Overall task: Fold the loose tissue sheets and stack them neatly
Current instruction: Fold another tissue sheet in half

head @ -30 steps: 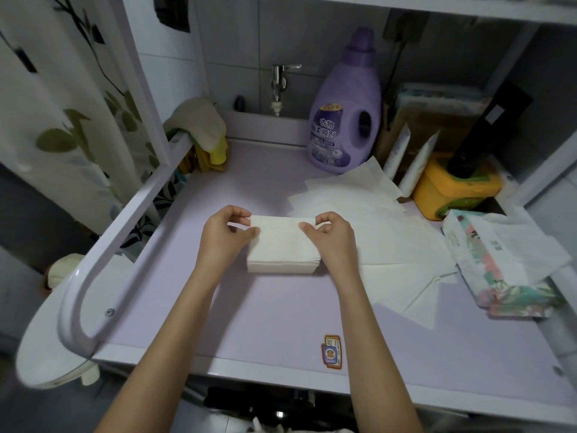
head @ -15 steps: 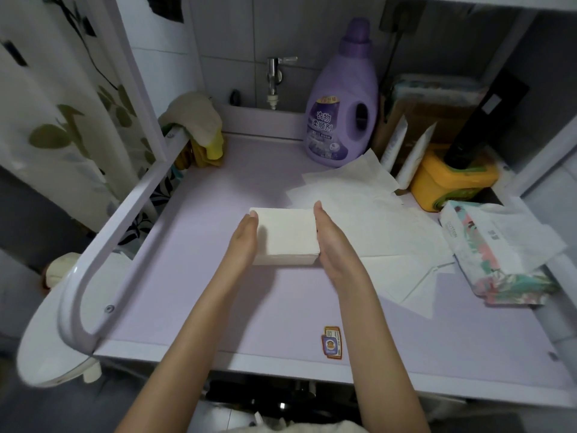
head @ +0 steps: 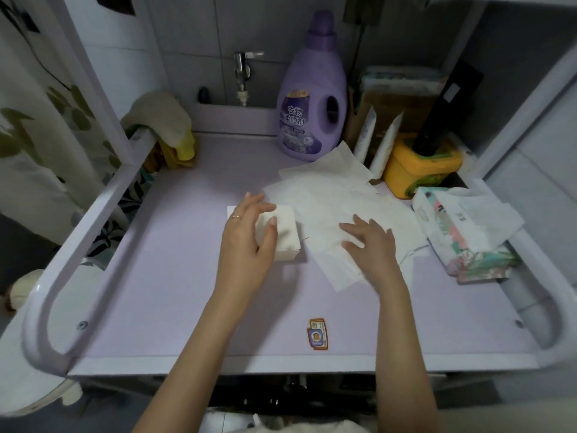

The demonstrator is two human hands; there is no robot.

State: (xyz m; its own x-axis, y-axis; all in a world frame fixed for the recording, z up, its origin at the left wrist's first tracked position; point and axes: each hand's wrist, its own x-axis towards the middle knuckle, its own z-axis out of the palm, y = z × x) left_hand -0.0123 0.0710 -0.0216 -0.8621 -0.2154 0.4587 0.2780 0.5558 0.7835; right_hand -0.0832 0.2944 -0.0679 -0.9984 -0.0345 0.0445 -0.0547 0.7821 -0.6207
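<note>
My loose-fingered left hand (head: 246,245) rests on the blocky white folded tissue stack (head: 288,235); my right hand (head: 373,245) lies spread flat on thin white loose sheets (head: 327,195). The purple plastic bottle (head: 312,98), upper centre, reads 衣物柔顺剂.

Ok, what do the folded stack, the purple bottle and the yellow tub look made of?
The folded stack: white tissue paper, matte and soft-looking, no shine. The purple bottle: likely moulded plastic, slight sheen, handle hole formed in, printed label. The yellow tub: probably plastic, smooth, moulded rim and rounded corners.
</note>
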